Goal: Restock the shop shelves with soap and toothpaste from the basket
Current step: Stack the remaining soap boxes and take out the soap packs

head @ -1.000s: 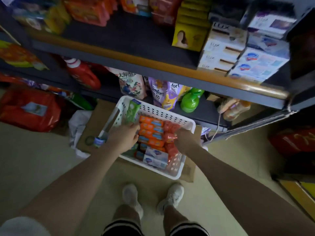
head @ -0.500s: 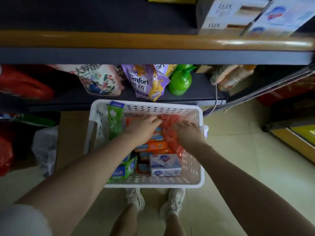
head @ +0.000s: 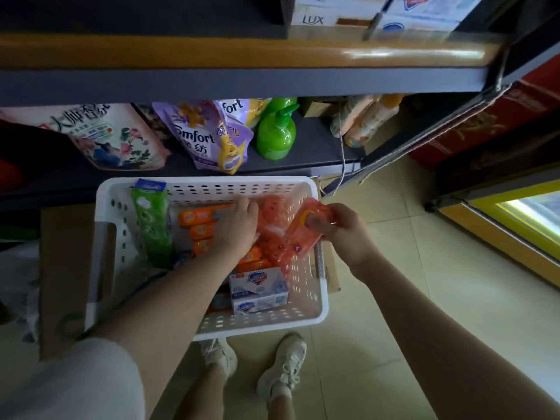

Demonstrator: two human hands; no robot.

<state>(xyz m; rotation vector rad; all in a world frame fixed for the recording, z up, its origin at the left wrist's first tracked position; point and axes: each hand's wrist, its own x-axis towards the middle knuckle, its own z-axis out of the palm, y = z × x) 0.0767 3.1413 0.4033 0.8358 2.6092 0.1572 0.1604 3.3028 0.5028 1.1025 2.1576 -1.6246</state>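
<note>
Right hand (head: 342,234) is up over the right rim of the white basket (head: 321,298), fingers clamped on a pink soap pack (head: 303,230), tilted and clear of the pile. Left hand (head: 239,225) is down among the goods, fingers curled over the orange soap bars (head: 200,216) and the other pink packs (head: 274,207); whether it has closed on one, I can't tell. The green toothpaste box (head: 151,222) leans against the left wall, and a white Safeguard soap box (head: 257,291) lies near the front. That pink pack looks light, with a soft, glossy wrapper, probably slippery, so pinching across its narrow sides suits it. The Lux boxes (head: 315,16) sit on the shelf (head: 242,53) above.
</note>
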